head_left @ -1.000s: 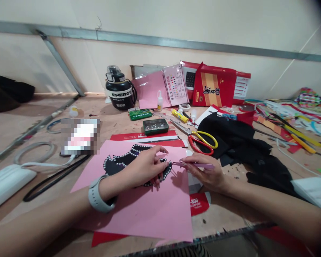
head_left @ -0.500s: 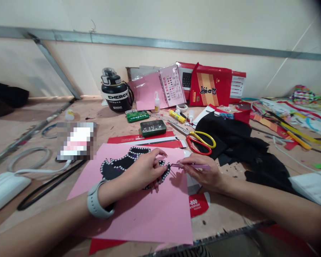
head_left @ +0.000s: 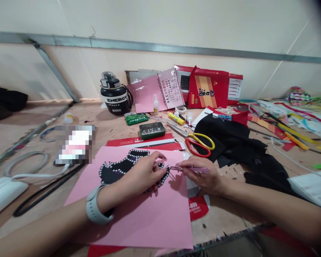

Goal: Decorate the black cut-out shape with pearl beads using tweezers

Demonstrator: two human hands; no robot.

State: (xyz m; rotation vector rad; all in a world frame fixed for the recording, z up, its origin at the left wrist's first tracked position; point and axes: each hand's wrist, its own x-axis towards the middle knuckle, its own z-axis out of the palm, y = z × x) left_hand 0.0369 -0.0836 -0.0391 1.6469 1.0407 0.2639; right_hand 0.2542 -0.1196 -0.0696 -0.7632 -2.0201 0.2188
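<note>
A black cutout (head_left: 109, 174) edged with white pearl-like beads lies over a pink sheet (head_left: 149, 221). My left hand (head_left: 147, 171), a grey watch on its wrist, rests across the cutout and grips its right part between thumb and curled fingers; the index finger is raised. Purple tweezers (head_left: 200, 169) are pinched in my right hand (head_left: 205, 176). Their bent tip reaches the beaded right edge of the cutout, close to my left thumb. Whether the tip holds a bead is too small to tell.
Behind the sheet sit an open green tin (head_left: 152, 130) with small beads, scissors (head_left: 199, 142), a glue stick (head_left: 176, 118) and a small white bottle (head_left: 155, 104). A black bottle (head_left: 116, 96) stands further back. Black cloth (head_left: 222, 135) lies right, a phone (head_left: 75, 144) left.
The whole view has shifted slightly, with the background a little lower. Both hands keep nearly the same pose, and the tweezer tip stays at the cutout's right edge.
</note>
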